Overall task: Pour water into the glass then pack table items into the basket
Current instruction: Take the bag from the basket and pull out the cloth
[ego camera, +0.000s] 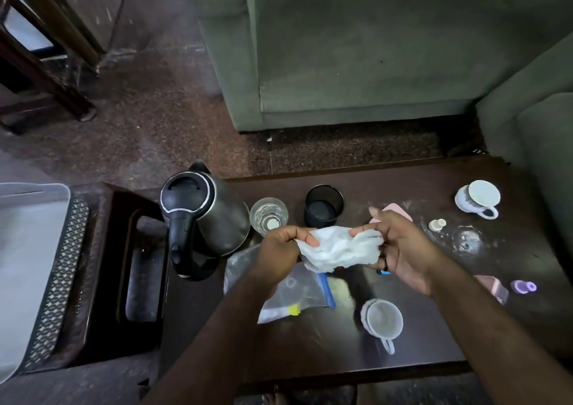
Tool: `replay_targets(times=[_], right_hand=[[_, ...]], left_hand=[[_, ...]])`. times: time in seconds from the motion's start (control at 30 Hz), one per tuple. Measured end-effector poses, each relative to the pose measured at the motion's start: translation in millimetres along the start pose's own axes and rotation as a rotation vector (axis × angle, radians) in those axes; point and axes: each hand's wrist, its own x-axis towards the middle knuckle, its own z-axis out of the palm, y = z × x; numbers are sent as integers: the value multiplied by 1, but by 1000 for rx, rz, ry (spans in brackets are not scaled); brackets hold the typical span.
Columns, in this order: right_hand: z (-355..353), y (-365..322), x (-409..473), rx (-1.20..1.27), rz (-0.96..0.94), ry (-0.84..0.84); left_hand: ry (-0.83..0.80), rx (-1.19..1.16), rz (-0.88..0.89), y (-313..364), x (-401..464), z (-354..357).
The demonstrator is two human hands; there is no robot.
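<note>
A crumpled white tissue is held above the dark table between my left hand and my right hand, each pinching one end. Behind my left hand stands a clear glass with water in it. The steel kettle with a black lid and handle sits at the table's left end. A grey basket with a patterned wall stands on a low stool at the far left. A zip bag lies under my left wrist.
On the table are a black cup, a white cup near the front, another cup at the back right, a pink item, a small white knob, a purple piece. A green sofa stands beyond.
</note>
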Motion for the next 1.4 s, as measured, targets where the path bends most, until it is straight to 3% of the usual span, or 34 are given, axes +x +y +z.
replay_targets(times=[0.2,0.33,0.4,0.6,0.7,0.93,1.03,1.1,1.2,1.27,1.4], right_hand=[[19,-34,8,-647,-599,352],[40,-47,22,-931,-903,404],[49,-46,33,-978,-892,352],[64,-37,66,-1221,-595,250],[67,-28,78,-1198,-512,278],[56,-18,90,-984,-527,373],[50,-12,82,-835,-592,567],[39,-2,78,-863,-617,637],[31,16,77,-1054,-575,435],[30,24,76,-1030,-568,327],[19,29,68,-930,-629,407]], left_hand=[[43,-28,-12,18,3,20],[88,-49,10,24,7,30],[108,-19,23,22,8,31],[148,9,-4,22,5,28],[142,26,7,20,3,29],[158,308,199,15,9,31],[184,457,252,18,15,36],[174,499,229,21,18,42],[126,638,181,16,23,48],[99,679,142,14,25,51],[161,725,161,9,23,56]])
